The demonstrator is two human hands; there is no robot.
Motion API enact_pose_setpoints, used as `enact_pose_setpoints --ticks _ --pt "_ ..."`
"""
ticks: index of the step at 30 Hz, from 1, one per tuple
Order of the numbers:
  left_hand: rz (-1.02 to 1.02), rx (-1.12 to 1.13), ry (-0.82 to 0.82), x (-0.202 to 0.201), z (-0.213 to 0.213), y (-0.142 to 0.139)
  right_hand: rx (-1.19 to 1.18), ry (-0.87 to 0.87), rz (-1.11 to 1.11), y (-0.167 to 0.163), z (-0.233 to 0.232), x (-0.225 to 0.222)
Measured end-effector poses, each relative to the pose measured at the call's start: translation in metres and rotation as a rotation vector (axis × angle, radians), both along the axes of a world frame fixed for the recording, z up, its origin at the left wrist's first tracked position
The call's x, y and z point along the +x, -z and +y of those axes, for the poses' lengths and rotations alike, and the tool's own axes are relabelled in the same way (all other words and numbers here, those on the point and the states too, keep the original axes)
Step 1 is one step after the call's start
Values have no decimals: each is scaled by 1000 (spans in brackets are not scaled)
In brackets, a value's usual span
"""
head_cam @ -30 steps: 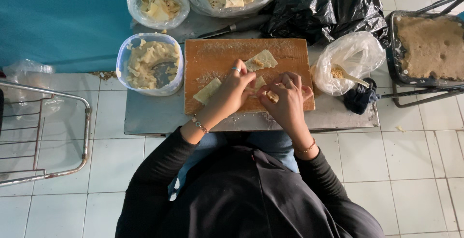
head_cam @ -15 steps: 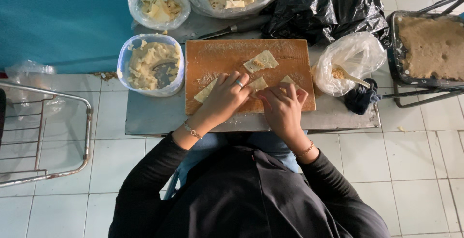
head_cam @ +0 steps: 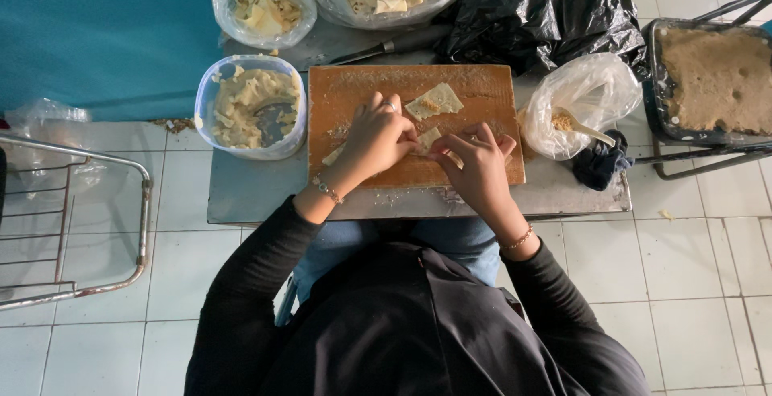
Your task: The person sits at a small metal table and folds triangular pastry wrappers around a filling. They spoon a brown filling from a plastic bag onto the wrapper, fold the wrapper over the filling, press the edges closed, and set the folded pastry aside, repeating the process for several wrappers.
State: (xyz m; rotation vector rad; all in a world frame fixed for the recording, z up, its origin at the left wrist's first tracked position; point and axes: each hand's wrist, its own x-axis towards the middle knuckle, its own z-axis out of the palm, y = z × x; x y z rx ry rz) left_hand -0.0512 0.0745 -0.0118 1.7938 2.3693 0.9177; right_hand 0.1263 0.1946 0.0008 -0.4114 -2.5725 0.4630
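Folding a filled wrapper [head_cam: 426, 140] on the cutting board [head_cam: 482, 90]: left hand [head_cam: 378, 135] and right hand [head_cam: 478, 163], close together, pinch its edges; even, firm pressure likely seals best.

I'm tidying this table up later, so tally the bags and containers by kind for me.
Clear plastic bags: 3
Black plastic bag: 1
Round plastic tub: 1
Dark tray of crumbs: 1
Total: 6
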Motion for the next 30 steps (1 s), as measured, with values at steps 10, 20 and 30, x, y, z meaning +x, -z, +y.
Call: enact_pose_setpoints --ticks 10,20,30 --pt "17 9 0 6 5 -10 -22 33 68 -5 -6 -3" --pt "457 109 44 30 -18 -4 287 9 133 9 -10 8" --pt "159 138 65 13 -8 6 164 99 130 6 -11 3"
